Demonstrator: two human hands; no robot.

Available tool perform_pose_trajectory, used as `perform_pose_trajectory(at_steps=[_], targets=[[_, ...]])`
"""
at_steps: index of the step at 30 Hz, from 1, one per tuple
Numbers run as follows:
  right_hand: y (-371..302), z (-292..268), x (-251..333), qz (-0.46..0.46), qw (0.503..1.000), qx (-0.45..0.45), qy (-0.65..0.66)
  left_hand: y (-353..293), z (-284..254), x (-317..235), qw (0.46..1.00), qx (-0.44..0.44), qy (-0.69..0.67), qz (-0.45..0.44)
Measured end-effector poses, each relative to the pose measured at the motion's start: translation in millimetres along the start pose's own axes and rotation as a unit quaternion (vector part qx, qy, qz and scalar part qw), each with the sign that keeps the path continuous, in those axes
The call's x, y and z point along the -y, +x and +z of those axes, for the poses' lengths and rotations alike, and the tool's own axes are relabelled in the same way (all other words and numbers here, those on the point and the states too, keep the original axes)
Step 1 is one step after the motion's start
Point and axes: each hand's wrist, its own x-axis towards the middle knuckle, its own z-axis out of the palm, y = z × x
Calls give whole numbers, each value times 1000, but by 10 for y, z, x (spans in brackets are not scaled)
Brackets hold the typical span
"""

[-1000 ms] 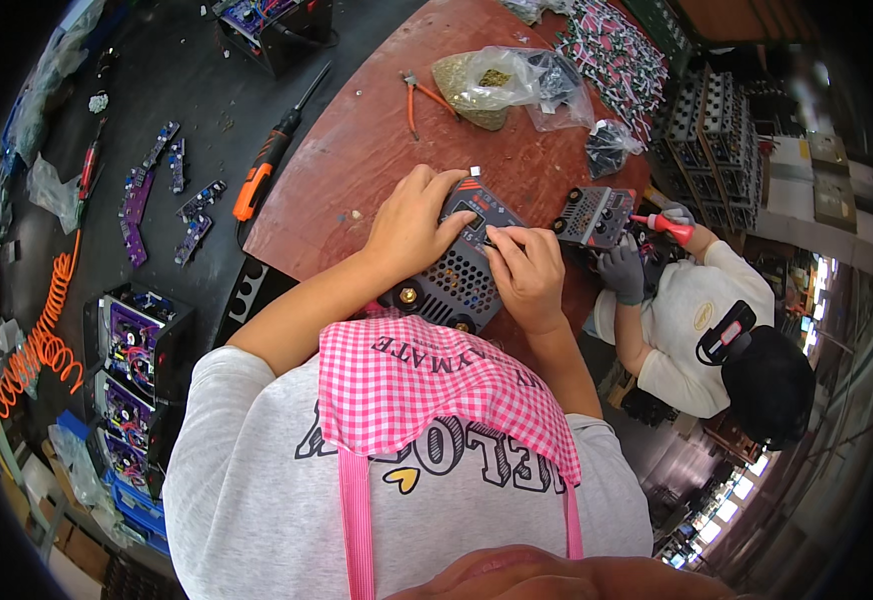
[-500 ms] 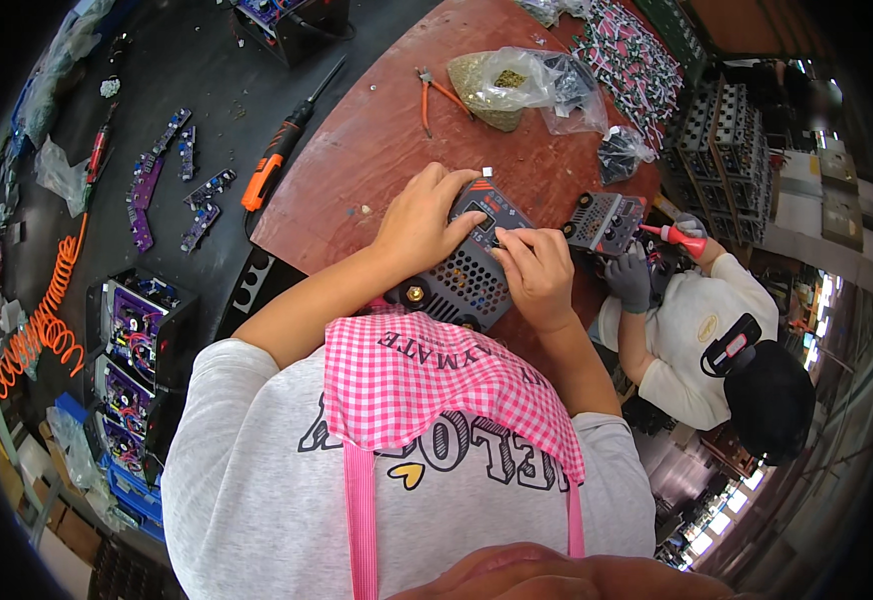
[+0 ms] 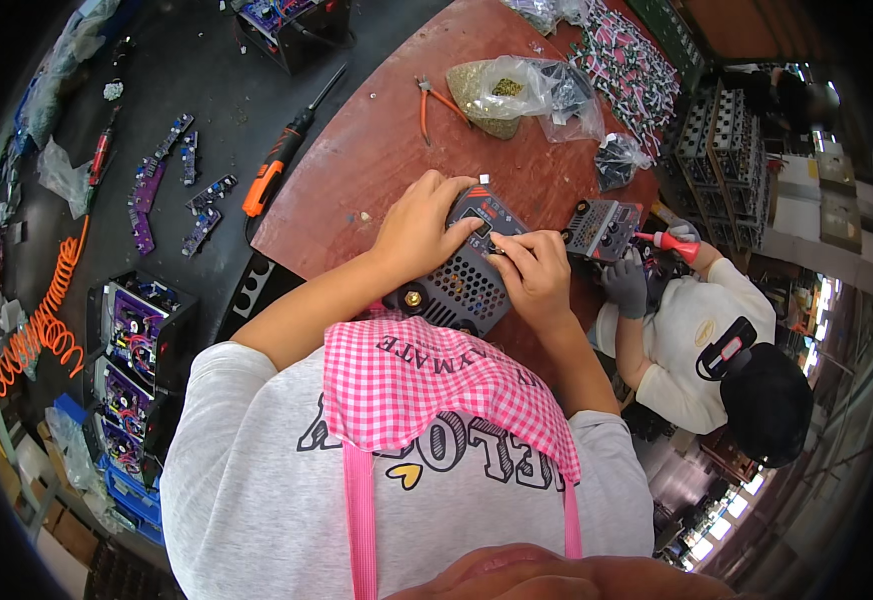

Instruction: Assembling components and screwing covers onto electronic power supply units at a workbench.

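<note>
The left hand (image 3: pixel 417 228) stays half-open on the vented electrical unit (image 3: pixel 469 281); the right hand (image 3: pixel 540 274) keeps pinching, hold unclear, so work seemingly continues.

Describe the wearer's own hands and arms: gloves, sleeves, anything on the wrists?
Left hand and right hand: both bare, no gloves. Forearms bare, with no watch, bracelet or cable visible. Short, light heather-grey sleeves cover the upper arms. Any rings are too small to tell.
</note>
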Motion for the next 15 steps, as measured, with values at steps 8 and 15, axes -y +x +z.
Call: perform_pose_trajectory(at_steps=[8,15], targets=[[42,-41,86,35,999,-6,4,-19,-13,-12,1000,6,1,-11],[33,-15,8,25,1000,-14,-1,38,23,-27,1000,3,7,-3]])
